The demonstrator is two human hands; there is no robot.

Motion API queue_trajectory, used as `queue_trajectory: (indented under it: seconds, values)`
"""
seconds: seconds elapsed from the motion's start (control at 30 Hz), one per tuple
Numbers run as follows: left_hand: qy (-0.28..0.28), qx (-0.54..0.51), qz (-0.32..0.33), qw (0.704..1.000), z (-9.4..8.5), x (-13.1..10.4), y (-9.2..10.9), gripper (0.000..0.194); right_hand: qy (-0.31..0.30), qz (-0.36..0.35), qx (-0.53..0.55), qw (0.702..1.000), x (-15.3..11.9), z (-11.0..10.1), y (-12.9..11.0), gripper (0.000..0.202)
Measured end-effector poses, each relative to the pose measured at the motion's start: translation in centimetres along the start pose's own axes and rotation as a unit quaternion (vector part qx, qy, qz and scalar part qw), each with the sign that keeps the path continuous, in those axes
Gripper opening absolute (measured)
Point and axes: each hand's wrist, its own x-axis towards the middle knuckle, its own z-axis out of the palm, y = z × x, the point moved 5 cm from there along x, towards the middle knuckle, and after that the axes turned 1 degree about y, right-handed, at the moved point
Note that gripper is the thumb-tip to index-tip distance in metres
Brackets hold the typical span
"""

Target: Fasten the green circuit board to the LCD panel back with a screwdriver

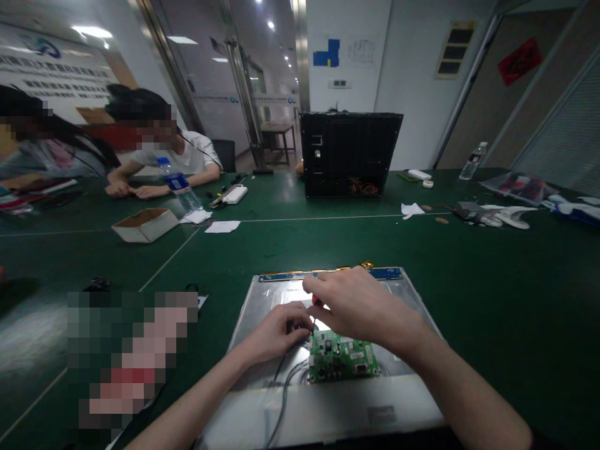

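Note:
My right hand (354,303) is wrapped round a screwdriver (317,301); a bit of its red handle shows between the fingers. Its thin shaft points down to the upper left corner of a green circuit board (344,356). Beside that corner is my left hand (284,328), fingers curled together close to the screwdriver tip. Whatever those fingers pinch is hidden. The board lies on the silver metal back of a flat display panel (248,312), which has a blue circuit strip (281,277) along its far edge. Grey cables (284,400) run from the board's left side toward me.
A black monitor-like housing (349,153) stands upright across the green table (497,300). An open cardboard box (146,226), a water bottle (182,190) and paper lie left. Gloves (497,215) and another bottle (473,161) are at right. Two people sit at the far left.

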Motion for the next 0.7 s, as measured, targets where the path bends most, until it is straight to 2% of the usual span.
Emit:
queue_trajectory:
  seconds: [0.27,0.47,0.7]
  values:
    - [0.009,0.004,0.018,1.000,-0.06,0.07,0.15,0.008,0.005,-0.011,0.022,1.000,-0.18,-0.12,-0.04,0.012]
    - [-0.003,0.000,0.007,1.000,0.06,0.09,0.13,0.008,-0.005,-0.026,0.012,1.000,-0.23,-0.17,-0.42,0.016]
    - [-0.002,-0.009,0.013,1.000,-0.04,-0.02,0.18,0.009,-0.003,-0.006,0.012,1.000,0.09,0.15,0.00,0.015]
